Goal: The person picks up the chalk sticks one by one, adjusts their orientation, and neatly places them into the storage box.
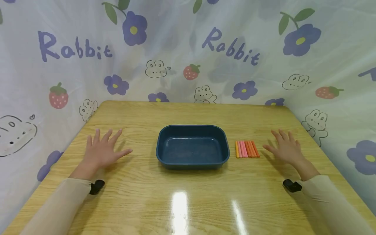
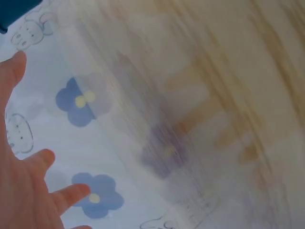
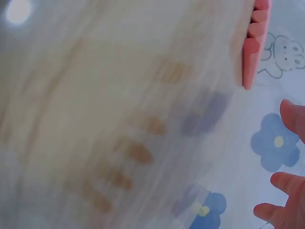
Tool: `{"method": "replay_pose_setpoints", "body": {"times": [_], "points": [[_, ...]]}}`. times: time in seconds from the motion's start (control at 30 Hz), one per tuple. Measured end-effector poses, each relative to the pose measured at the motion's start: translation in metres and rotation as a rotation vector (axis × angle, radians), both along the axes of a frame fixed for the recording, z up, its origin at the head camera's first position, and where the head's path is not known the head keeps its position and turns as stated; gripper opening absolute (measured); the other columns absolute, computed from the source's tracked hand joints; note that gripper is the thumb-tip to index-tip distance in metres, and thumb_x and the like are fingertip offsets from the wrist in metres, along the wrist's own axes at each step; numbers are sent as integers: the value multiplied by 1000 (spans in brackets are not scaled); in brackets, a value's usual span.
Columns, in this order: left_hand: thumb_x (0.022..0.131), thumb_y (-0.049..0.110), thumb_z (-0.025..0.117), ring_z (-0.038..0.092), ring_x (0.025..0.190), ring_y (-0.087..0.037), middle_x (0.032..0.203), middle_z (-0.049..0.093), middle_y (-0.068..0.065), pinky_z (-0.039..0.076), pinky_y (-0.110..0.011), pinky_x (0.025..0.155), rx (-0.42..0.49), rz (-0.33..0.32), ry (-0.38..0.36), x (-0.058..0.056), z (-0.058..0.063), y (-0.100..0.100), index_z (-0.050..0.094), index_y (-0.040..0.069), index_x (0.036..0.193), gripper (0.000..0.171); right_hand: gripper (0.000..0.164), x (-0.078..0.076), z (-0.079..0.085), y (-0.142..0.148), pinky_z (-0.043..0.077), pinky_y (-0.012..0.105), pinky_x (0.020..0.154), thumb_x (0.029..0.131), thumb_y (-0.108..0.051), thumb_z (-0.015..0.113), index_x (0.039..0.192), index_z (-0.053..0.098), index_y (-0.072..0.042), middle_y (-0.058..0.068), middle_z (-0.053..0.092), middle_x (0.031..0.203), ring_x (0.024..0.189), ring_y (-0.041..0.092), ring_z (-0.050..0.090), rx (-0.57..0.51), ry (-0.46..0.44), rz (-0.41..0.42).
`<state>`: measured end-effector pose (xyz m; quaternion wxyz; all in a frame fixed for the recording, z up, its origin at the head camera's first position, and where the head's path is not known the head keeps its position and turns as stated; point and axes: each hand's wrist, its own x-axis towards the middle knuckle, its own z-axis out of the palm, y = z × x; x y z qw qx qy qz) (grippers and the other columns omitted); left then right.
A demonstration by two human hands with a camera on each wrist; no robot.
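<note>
A dark blue rectangular tub [image 1: 192,166] stands upright on the wooden table, with nothing inside it. Just right of it lies a tidy row of short sticks [image 1: 247,149] that look like chalk, side by side in yellow, pink and orange. Their orange ends [image 3: 251,52] show at the top right of the right wrist view. My left hand [image 1: 102,150], fingers spread, is over the table left of the tub and holds nothing. On the other side my right hand [image 1: 286,148] has its fingers apart, its thumb nearest the orange sticks, and it too holds nothing.
The glossy wooden table [image 1: 141,202] reflects bright light near its front. A pale cloth [image 1: 176,32] printed with flowers, rabbits and strawberries hangs behind it and along both sides. Black wrist cameras, the left one [image 1: 97,187] and the right one [image 1: 292,185], sit below the hands.
</note>
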<state>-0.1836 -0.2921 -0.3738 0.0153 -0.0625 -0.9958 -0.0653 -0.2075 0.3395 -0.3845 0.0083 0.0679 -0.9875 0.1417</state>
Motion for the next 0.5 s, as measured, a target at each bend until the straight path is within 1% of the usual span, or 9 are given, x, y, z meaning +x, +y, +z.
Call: {"method": "replay_pose_setpoints", "body": {"times": [0.13,0.27,0.4,0.5], "points": [[77,73,49,4,127,-60,141,27,-33,-1,-70,98,37,-16,47,-1,2,2,16,12,150,101,84,-3,1,-3,8,78,88,90,-52,51,145,20,3,34,10,145,128,58,-3,-59,-7,-1],[75,71,55,11,126,-59,136,35,-34,1,-70,98,116,-12,72,-3,3,6,20,9,149,103,84,-6,1,-7,14,74,93,91,-47,53,143,18,10,39,17,141,126,59,9,-159,-7,26],[74,71,57,14,126,-58,136,35,-32,-1,-71,97,191,11,51,-7,5,13,19,10,150,105,84,-6,2,-10,18,68,96,92,-40,55,142,16,14,39,21,139,125,57,17,-269,-33,52],[73,69,59,15,127,-56,138,35,-31,2,-71,96,250,16,31,-9,9,18,16,10,150,106,83,-6,3,-13,19,68,97,93,-38,55,142,13,14,39,18,141,126,56,16,-318,-64,50]]}}
